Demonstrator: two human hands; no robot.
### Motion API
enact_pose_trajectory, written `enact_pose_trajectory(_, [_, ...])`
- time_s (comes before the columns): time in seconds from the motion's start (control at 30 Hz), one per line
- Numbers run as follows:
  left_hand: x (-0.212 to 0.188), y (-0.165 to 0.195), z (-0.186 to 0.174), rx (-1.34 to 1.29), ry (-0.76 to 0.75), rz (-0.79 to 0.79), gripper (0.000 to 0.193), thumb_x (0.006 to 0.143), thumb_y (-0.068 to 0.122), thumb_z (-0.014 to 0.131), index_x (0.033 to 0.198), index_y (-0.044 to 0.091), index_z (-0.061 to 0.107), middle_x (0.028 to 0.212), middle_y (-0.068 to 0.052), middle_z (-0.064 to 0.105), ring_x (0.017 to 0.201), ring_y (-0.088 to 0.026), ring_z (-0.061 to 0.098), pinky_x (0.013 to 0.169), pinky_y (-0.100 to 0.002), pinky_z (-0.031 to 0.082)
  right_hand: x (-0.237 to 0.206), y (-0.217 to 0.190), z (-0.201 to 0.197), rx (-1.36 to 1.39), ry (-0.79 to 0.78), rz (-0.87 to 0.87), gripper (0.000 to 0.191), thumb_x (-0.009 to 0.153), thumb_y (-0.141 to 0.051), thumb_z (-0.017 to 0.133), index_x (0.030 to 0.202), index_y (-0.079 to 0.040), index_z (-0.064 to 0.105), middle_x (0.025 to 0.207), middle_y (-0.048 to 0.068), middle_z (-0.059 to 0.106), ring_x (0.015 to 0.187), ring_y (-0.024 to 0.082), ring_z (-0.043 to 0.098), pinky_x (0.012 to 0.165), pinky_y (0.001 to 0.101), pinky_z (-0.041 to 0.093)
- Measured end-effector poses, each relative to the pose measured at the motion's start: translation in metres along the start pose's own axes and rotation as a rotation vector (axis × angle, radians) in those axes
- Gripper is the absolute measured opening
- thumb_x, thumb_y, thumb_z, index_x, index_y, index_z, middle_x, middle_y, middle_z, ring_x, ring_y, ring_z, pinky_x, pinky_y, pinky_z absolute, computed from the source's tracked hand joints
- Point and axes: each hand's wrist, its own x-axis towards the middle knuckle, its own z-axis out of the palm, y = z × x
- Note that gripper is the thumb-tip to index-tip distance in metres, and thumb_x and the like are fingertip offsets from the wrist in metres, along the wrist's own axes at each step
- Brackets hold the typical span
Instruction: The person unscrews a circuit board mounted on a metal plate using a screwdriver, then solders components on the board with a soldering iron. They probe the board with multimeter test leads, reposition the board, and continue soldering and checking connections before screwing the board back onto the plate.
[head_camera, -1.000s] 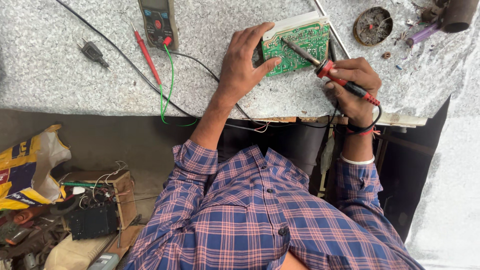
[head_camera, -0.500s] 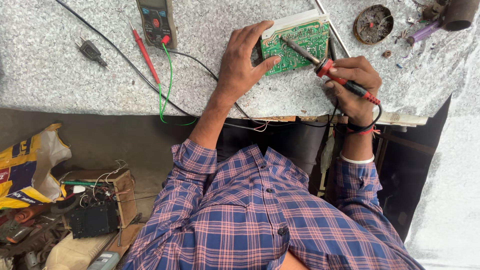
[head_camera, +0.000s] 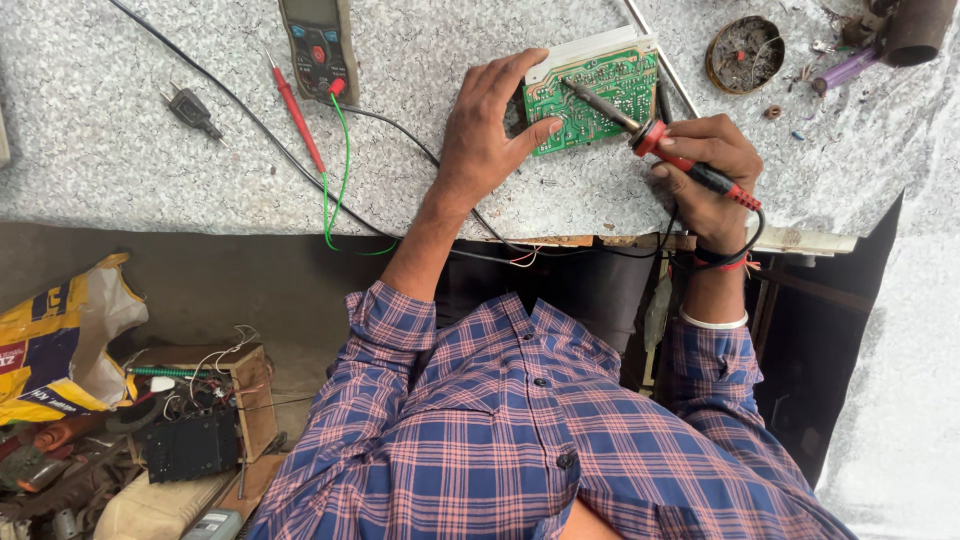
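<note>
Green circuit board lies flat on the speckled grey bench, near its front edge, w/ a white plastic frame along the far side. Left hand rests on the board's left end: fingers spread open, tips pressing on the board's edge, thumb against the near corner, holding it down rather than wrapping it. Right hand is just right of the board, fingers closed round the red-and-black handle of a soldering iron. Iron slants up-left, metal tip touching the board's surface approx. mid-board. Its black cord loops under the right wrist and off the bench edge.

Far left of the board: a multimeter w/ red dial, partly cut off by the top edge. Red probe lies beside it, green wire runs from the meter down over the front edge. A black cable crosses the bench diagonally; a small black plug sits near it. Right of the board, well apart: round tin w/ dark residue, and a purple tool by a brown cylinder at the corner.

Person wears a blue-and-red checked shirt. Below the bench, left: yellow bag, wooden box w/ wires and black parts.
</note>
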Motion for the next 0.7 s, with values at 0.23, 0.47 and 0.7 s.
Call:
enact_pose_trajectory(0.23, [-0.0006,-0.0017,0.0016,0.008,0.008,0.002,0.073,0.090,0.046,0.085,0.148,0.017,0.050,0.142,-0.006,0.061,0.131,-0.027,0.056,0.112,-0.044,0.051,-0.0014,0.0013,0.0003,-0.002,-0.003,0.002,0.026,0.092,-0.017,0.087,0.113,-0.006,0.077,0.112,0.011,0.071,0.097,0.018,0.066,0.086,0.0285,0.051])
enact_pose_trajectory(0.47, [-0.0012,-0.0009,0.0005,0.007,0.003,-0.002,0.073,0.091,0.046,0.085,0.149,0.017,0.051,0.142,-0.006,0.061,0.131,-0.027,0.056,0.112,-0.044,0.051,-0.0013,-0.0011,0.0019,0.002,0.002,0.002,0.026,0.092,-0.016,0.087,0.113,-0.006,0.077,0.112,0.011,0.071,0.096,0.018,0.066,0.086,0.0283,0.051])
enact_pose_trajectory(0.7, [-0.0005,0.0008,-0.0009,0.004,0.004,-0.005,0.073,0.091,0.045,0.086,0.148,0.017,0.051,0.142,-0.006,0.061,0.132,-0.028,0.055,0.113,-0.044,0.050,-0.0009,-0.0028,0.0021,0.009,0.012,0.024,0.025,0.092,-0.017,0.088,0.112,-0.006,0.077,0.110,0.011,0.071,0.095,0.018,0.065,0.085,0.0281,0.051])
